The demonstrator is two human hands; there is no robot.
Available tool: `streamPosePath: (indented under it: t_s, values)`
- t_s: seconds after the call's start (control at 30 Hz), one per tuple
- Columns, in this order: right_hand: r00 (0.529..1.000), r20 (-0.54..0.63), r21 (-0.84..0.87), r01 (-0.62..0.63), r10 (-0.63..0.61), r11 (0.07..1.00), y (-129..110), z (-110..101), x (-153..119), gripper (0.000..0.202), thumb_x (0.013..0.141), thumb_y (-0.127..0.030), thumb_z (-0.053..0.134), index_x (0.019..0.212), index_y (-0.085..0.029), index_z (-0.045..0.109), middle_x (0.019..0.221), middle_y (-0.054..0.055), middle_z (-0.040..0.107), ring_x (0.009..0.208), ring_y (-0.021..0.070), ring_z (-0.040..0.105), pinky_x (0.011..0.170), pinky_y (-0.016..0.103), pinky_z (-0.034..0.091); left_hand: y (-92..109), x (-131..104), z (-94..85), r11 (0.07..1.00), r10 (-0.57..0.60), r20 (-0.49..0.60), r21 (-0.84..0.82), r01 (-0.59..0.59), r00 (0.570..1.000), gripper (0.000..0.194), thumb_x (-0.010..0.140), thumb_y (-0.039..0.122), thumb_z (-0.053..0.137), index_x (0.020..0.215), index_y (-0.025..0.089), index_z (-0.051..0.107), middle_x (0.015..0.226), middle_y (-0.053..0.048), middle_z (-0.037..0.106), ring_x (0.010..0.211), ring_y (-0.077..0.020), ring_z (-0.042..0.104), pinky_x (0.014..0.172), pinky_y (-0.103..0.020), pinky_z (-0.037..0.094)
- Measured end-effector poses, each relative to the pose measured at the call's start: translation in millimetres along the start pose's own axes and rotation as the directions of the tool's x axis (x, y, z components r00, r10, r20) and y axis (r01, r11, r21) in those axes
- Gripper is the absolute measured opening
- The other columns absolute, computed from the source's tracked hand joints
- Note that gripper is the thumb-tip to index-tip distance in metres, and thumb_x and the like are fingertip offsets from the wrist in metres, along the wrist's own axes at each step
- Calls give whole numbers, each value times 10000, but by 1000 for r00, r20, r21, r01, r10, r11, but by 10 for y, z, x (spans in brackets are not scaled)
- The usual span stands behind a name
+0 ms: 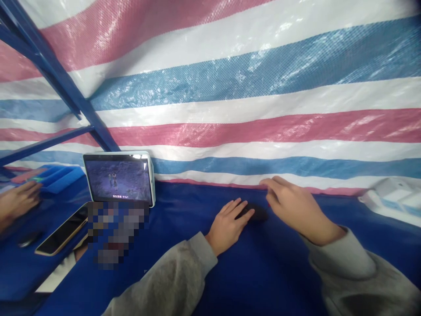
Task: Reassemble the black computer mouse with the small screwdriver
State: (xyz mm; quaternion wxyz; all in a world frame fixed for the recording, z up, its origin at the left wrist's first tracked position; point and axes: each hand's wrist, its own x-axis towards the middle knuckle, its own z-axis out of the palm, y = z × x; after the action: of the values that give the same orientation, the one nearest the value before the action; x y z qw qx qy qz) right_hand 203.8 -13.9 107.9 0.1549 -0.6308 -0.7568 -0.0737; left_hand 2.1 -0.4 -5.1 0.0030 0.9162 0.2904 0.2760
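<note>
Grey sleeves (171,276) cross a blue table (256,281). The left hand (228,226) rests loosely spread on a dark mouse (259,213) there; the right hand (291,210) curls beside it, grip impossible to tell. Nudged, the lightly steadied mouse could skid.

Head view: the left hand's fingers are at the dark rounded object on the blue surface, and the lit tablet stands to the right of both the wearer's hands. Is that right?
Not quite. The head view shows the lit tablet to the left of the left hand and right hand. The dark rounded object and blue surface are as you said.
</note>
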Motion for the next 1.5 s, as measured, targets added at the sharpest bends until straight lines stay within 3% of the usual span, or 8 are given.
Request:
streamPosePath:
  t_s: [0.1,0.23,0.43,0.63,1.03,1.2,1.37,1.5]
  values:
    - [1000,-4,16,-21,21,1000,8,12,2,325,955,-210,338,1109,-207,624,889,39,656,743,178,637,593,288,360,6,3,-3,1000,-6,-3,2,6,1000,411,980,183,470,1386,246,497,1444,-81,510,1388,-241,421,1131,-465,404]
    - [1000,-7,-2,8,-8,1000,-11,14,-2,360,893,-135,386,1168,-203,608,984,47,662,726,169,640,588,290,356,10,2,-2,1000,-8,6,-1,8,1000,418,978,180,477,1391,244,493,1446,-84,506,1392,-240,415,1138,-461,395]
    - [999,-33,29,12,-11,1000,-24,13,-2,346,969,-236,322,1120,-196,631,872,51,668,681,169,629,570,293,364,2,-4,2,1000,-13,16,0,13,1000,415,979,180,476,1389,243,494,1455,-84,496,1402,-238,400,1148,-459,380]
    - [999,-41,-5,9,-9,1000,-32,9,-12,360,872,-136,394,1142,-192,625,944,58,674,696,175,638,565,295,368,5,-3,-1,1000,-9,14,-2,9,1000,418,985,188,465,1397,256,482,1455,-79,498,1400,-239,403,1133,-477,398]
    - [1000,-9,45,3,-3,999,-58,-22,0,327,961,-233,331,1095,-202,628,862,44,666,679,170,632,572,282,365,4,1,-9,1000,-12,12,15,12,1000,420,975,178,482,1390,245,494,1449,-80,504,1392,-240,414,1137,-462,395]
    - [998,-47,18,36,-35,999,-53,-12,-12,390,877,-125,376,1184,-203,602,1007,61,670,752,182,655,598,290,388,-5,-13,7,1000,-11,17,6,11,1000,431,970,175,488,1395,250,486,1460,-80,491,1400,-239,402,1142,-460,389]
    - [999,-49,19,-12,13,1000,-30,-3,-8,335,933,-199,352,1123,-205,627,889,54,688,698,186,649,575,293,378,2,-8,4,1000,-11,15,4,11,1000,426,982,187,468,1402,261,478,1458,-81,494,1399,-243,405,1128,-476,406]
    - [998,-46,22,41,-40,999,-25,7,-4,362,867,-132,395,1140,-201,623,974,61,679,730,176,648,596,288,392,11,3,-9,1000,-11,13,9,11,1000,400,997,199,447,1391,257,491,1448,-82,505,1391,-243,417,1129,-476,405]
